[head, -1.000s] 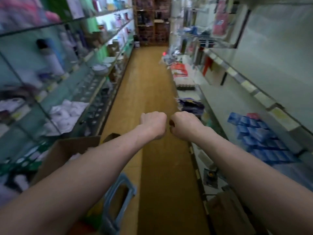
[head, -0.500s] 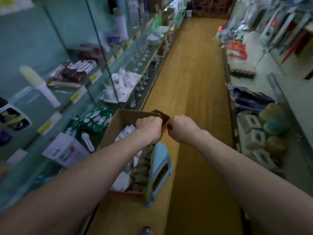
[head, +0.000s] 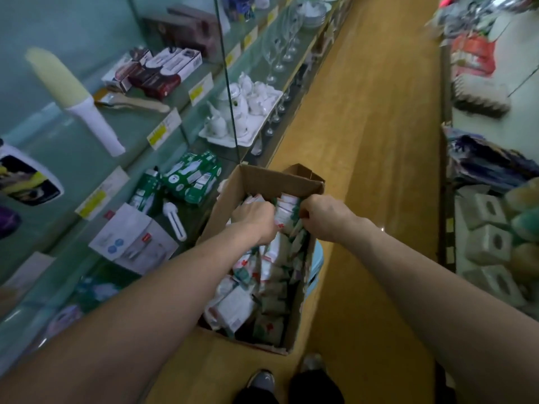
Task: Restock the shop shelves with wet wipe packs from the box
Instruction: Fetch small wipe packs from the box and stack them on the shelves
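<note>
Left hand (head: 256,218): at the far end of the box, back up, fingers curled down against the pack tops; it cannot be told whether they clasp one.
Right hand (head: 325,218): at 3 o'clock of the left hand, near it but apart; thumb and fingers are curled and pinch the right edge of the pack.
Pack (head: 287,208): white with red print, upright between the two hands, standing higher than the others.
Packs (head: 262,287): white, green and red, heaped loosely in the box and running from the hands toward 6 o'clock.
Box (head: 271,182): brown cardboard, flaps open, long axis from 12 to 6 o'clock; both forearms reach over it.
Stool (head: 316,260): pale blue, showing at 3 o'clock past the side of the box.
Shoes (head: 262,380): at 6 o'clock, just beyond the near end of the box.
Floor (head: 379,141): yellow-brown aisle running toward 12 o'clock.
Left shelves (head: 73,147): glass, from 7 to 11 o'clock, with yellow price tags along the edges.
Green cartons (head: 192,179): at 10 o'clock of the box, on a low shelf.
Tea set (head: 242,109): white, on a tray, at 11 o'clock of the box.
Glasses (head: 280,48): stemmed, in a row at 12 o'clock, beyond the tea set.
Right shelves (head: 481,121): white, from 1 to 4 o'clock.
Sponges (head: 525,223): green and yellow, at 3 o'clock, beside white cartons (head: 487,211).
</note>
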